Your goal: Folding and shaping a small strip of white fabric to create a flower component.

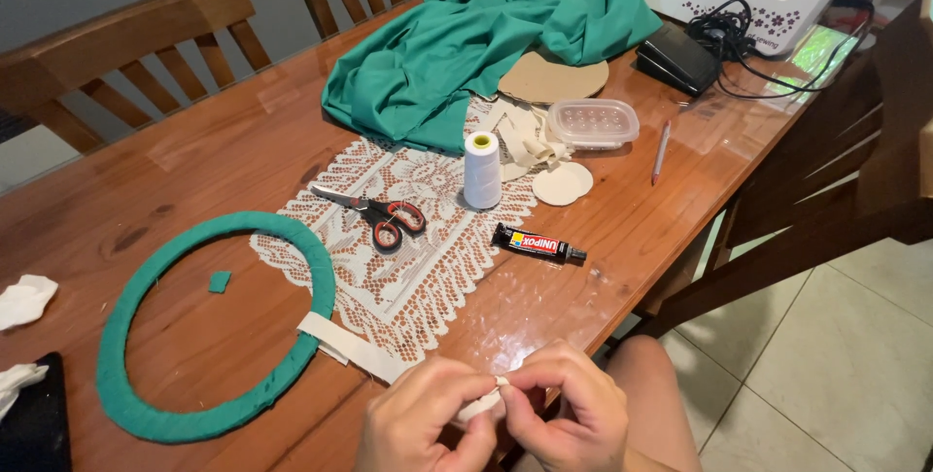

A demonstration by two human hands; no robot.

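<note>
Cream fabric strip runs on a diagonal from the green wreath ring down-right to the table's near edge, its near end pinched between both hands. Left hand and right hand meet fingertip to fingertip on that end, equally close.

Red-handled scissors and a white thread spool are laid on the lace runner, green fabric piled behind.

cream fabric strip | long, flat, pale | runs from under green ring's 4 o'clock edge toward the table's near edge | near end pinched and crumpled between both hands' fingertips
</note>
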